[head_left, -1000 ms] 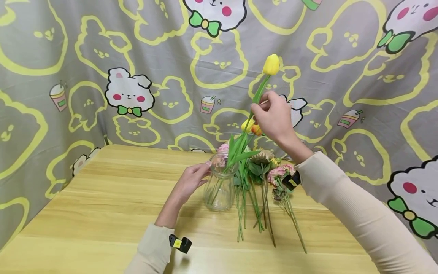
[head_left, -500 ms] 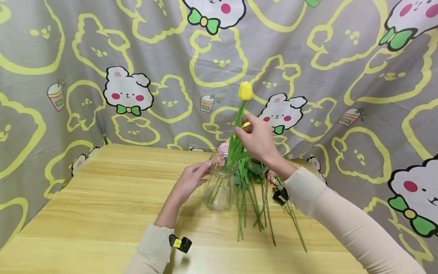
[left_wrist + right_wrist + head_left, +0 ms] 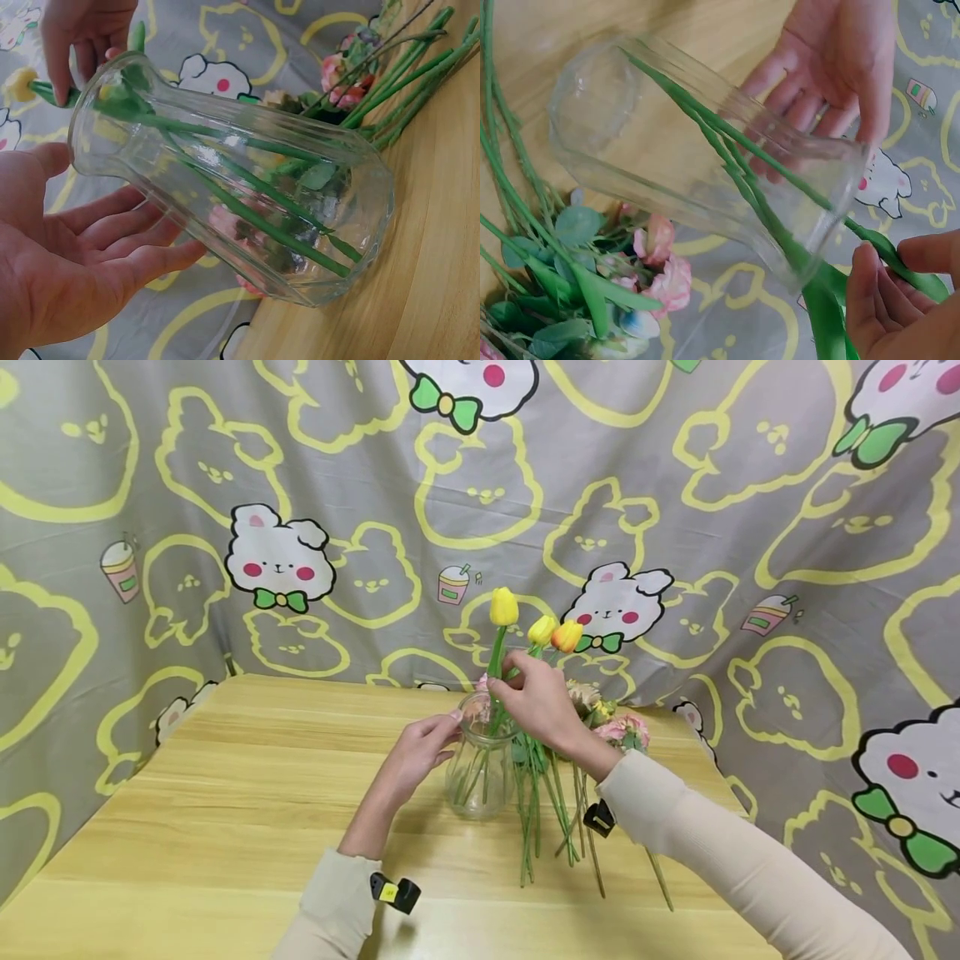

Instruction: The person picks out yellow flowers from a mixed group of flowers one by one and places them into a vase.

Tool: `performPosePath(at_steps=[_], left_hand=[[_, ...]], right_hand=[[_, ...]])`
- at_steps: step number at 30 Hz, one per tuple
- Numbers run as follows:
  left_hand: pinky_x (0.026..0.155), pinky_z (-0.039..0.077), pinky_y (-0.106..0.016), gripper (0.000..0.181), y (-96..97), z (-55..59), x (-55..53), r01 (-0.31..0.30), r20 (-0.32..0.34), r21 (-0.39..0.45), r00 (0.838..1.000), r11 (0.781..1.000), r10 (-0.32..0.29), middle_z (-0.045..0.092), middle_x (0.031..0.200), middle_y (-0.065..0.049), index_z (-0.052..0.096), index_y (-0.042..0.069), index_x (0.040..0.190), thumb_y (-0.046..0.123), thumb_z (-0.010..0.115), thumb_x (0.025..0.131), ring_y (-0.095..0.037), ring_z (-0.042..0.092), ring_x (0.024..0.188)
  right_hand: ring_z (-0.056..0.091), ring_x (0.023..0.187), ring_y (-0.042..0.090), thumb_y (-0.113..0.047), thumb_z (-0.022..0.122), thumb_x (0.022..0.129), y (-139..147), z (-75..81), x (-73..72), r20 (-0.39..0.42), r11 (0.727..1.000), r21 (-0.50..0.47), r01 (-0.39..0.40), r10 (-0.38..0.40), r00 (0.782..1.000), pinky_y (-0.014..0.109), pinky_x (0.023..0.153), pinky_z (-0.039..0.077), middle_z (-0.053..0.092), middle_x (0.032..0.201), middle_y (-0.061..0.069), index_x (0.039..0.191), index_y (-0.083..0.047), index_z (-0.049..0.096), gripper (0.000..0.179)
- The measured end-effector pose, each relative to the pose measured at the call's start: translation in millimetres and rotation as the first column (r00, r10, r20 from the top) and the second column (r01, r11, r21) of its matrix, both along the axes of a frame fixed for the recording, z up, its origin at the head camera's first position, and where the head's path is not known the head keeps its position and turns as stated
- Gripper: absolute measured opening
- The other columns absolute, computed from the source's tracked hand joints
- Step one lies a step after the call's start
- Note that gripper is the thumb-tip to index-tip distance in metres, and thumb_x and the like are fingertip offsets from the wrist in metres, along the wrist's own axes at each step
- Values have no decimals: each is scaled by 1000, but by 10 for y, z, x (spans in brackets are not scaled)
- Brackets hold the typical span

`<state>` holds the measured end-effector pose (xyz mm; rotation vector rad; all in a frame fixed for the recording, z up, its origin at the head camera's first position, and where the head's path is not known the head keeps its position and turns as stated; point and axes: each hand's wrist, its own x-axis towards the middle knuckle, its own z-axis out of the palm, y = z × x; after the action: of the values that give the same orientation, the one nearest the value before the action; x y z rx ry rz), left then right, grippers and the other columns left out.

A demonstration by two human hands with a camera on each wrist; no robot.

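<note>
My right hand (image 3: pixel 534 697) pinches the green stem of a yellow tulip (image 3: pixel 504 607). That stem passes down through the mouth of a clear glass vase (image 3: pixel 474 785). Other green stems (image 3: pixel 262 217) lean inside the glass, their broad leaves (image 3: pixel 823 300) at the mouth. Beside the vase, my left hand (image 3: pixel 420 752) touches its rim with the thumb, while its nearly straight fingers (image 3: pixel 154 262) rest along the side. Another yellow tulip (image 3: pixel 542 631) and an orange one (image 3: pixel 567 636) rise behind my right hand, which hides where their stems run.
Right of the vase, loose flowers lie on the wooden table (image 3: pixel 247 810): pink blooms (image 3: pixel 626 729), a beige bloom (image 3: pixel 583 695) and several long stems (image 3: pixel 566 827) pointing toward me. A patterned grey curtain (image 3: pixel 360 485) hangs behind the table.
My right hand has come down and left with the yellow tulip, whose stem now reaches into the vase. My left hand has stayed at the vase.
</note>
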<state>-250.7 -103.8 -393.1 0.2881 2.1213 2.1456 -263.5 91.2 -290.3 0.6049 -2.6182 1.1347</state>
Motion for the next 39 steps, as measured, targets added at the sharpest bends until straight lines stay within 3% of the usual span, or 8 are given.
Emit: performPosePath(at_steps=[5,9,12,22,26,32,36,39], left_hand=[[116,43,-52,61,-11,7,9,-2,-10,-5,1000,1000,2,59,143,-18,59,2,140,51,52,104,-33,54,137],[116,42,-53,61,-11,15,9,-6,-5,-3,1000,1000,6,59,143,-17,59,3,140,51,52,104,-33,54,137],[115,43,-52,60,-9,24,12,-7,0,-3,1000,1000,7,59,143,-16,59,2,140,50,52,104,-32,54,137],[115,44,-49,61,-8,7,14,8,0,-4,1000,1000,-8,58,145,-14,58,3,140,51,52,104,-31,52,139],[115,45,-48,63,-9,-4,14,14,5,-7,1000,1000,-14,57,146,-15,56,1,142,51,51,104,-31,52,139],[115,44,-49,62,-15,0,10,12,4,-7,1000,1000,-12,55,148,-16,57,3,141,52,51,104,-31,51,139],[115,44,-49,62,-9,15,10,6,5,-3,1000,1000,-6,57,146,-16,57,1,141,50,51,104,-32,52,139],[115,44,-50,63,-1,18,4,11,2,-4,1000,1000,-11,57,146,-17,56,-1,142,49,51,105,-32,52,139]], right_hand=[[49,46,12,-23,66,99,-44,-74,15,28,999,46,-1,0,1000,24,41,33,74,75,10,99,-11,65,12],[65,60,11,-21,68,98,-76,-128,11,51,995,100,11,-17,999,24,46,44,77,85,9,98,-10,67,11],[68,61,14,-20,69,97,-96,-151,12,67,991,131,11,-20,998,24,46,47,77,88,10,97,-9,68,11],[57,53,11,-21,72,95,-115,-154,24,6,972,234,8,-9,1000,23,49,45,76,80,3,88,-10,77,14],[46,47,10,-19,69,96,-111,-145,23,7,978,210,-12,11,1000,23,46,37,70,67,0,81,-8,76,20],[28,41,8,-16,61,96,-130,-120,7,3,983,186,-5,4,1000,22,42,23,45,47,-4,60,-11,60,37],[26,40,7,-14,60,95,-143,-126,-12,10,975,221,-1,-2,1000,21,41,21,36,44,-6,53,-16,49,43],[27,40,7,-14,61,95,-140,-128,-23,10,969,247,6,-9,1000,21,40,22,37,43,-6,53,-16,50,43]])
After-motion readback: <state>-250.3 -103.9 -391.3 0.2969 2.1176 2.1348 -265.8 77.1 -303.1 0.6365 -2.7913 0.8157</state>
